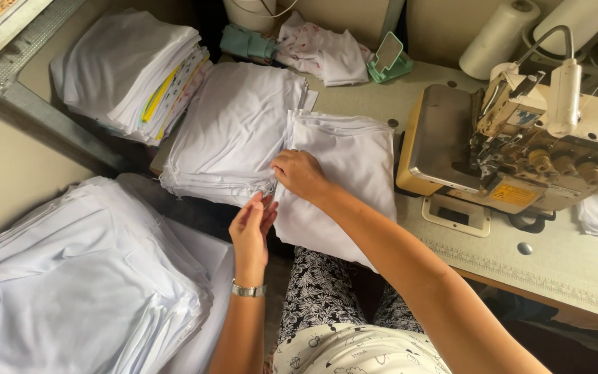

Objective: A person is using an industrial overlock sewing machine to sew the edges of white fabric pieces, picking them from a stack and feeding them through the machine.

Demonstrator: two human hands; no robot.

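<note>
The left hand [252, 225] fingertips are being hidden among white fabric edges [271, 190]; what is being pinched cannot be told. The lower-left fabric pile [84, 284] is being cropped by the edge. Thread cones [500, 31] are being cut off above.

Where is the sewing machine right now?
In the head view, the overlock sewing machine stands on the table at the right, beside the folded white fabric stack under the right hand.
</note>
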